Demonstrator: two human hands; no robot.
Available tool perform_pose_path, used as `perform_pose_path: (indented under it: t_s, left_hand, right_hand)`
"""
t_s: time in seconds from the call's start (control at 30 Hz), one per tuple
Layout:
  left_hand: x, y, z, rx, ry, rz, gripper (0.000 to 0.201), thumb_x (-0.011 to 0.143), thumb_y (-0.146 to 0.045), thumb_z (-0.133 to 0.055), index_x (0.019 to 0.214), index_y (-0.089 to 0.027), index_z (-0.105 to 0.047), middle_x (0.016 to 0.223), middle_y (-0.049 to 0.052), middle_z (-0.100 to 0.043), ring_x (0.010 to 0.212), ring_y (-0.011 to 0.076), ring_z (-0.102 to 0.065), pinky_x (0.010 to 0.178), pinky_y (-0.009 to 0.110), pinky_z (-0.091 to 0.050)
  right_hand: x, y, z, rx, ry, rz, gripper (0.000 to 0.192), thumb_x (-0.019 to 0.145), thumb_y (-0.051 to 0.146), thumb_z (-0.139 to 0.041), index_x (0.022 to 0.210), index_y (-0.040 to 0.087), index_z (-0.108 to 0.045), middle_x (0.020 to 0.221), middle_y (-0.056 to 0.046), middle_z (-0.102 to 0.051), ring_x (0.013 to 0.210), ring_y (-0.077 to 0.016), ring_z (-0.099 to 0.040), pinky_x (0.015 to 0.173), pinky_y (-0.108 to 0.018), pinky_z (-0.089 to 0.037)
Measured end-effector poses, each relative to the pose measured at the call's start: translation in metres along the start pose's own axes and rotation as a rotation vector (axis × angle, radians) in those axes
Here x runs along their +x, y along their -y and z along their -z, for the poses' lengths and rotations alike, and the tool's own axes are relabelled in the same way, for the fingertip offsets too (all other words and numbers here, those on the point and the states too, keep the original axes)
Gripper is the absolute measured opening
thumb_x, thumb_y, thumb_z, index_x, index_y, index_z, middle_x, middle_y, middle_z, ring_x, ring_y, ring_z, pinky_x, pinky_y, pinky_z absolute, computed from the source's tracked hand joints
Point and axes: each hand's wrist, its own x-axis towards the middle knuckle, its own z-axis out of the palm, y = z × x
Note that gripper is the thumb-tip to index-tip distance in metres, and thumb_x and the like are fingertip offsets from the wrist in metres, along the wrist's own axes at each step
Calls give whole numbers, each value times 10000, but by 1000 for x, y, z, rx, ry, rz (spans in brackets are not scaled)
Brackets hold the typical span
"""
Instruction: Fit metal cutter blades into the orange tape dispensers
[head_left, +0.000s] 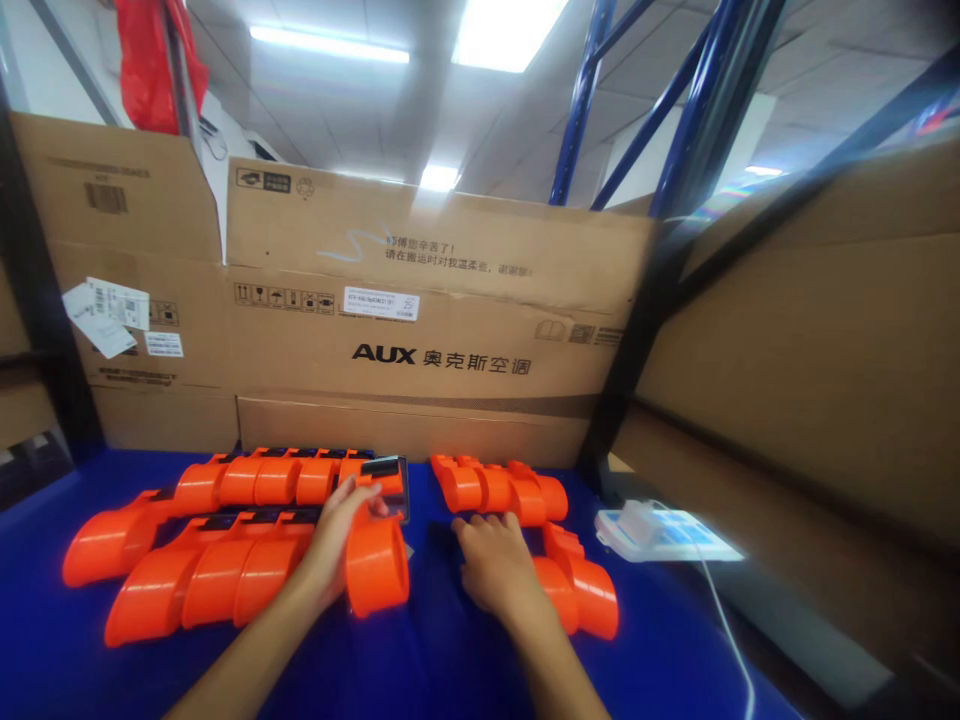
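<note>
Several orange plastic housings lie in rows on a blue table [420, 660]. My left hand [337, 545] rests on one orange housing [375, 565] at the right end of the front left row, fingers curled over its top edge beside a dark part [384, 468]. My right hand [491, 565] lies palm down on the blue surface, fingers partly bent, just in front of a row of orange housings [499, 488] and touching another housing [589, 590] at its right side. Whether the right hand grips anything is hidden.
Cardboard boxes [420, 330] wall the back of the table, and more cardboard [810, 380] stands at the right. A white power strip with a white charger and cable [652, 530] lies at the right. Blue rack posts [581, 100] rise behind.
</note>
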Motion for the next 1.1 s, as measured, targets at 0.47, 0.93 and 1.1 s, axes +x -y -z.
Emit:
perform_pose_path:
  t_s: [0.47, 0.93, 1.1]
  left_hand:
    - [-8, -5, -10, 76, -47, -59, 307, 591, -346, -823, 728, -170, -613, 625, 10, -672, 578, 165, -634, 600, 267, -472]
    - [-7, -5, -10, 77, -49, -81, 311, 603, -344, -825, 740, -175, -602, 632, 0, -669, 580, 160, -628, 608, 264, -474]
    - [-6, -3, -7, 75, -12, -82, 284, 654, -332, -802, 788, -177, -606, 650, -2, -672, 597, 142, -614, 609, 245, -476]
  right_hand:
    - [-3, 11, 5, 90, -10, 54, 446, 777, -48, -454, 1101, 189, -648, 1073, -136, -682, 993, -263, -615, 805, -316, -336]
    - [3, 9, 2, 425, -293, 249, 158, 931, 149, -421, 990, 217, -551, 1019, -69, -627, 950, -230, -570, 808, -310, -401]
    - [7, 10, 5, 743, -450, 215, 159, 978, 219, -361, 1018, 217, -515, 992, -61, -620, 887, -202, -595, 768, -298, -449]
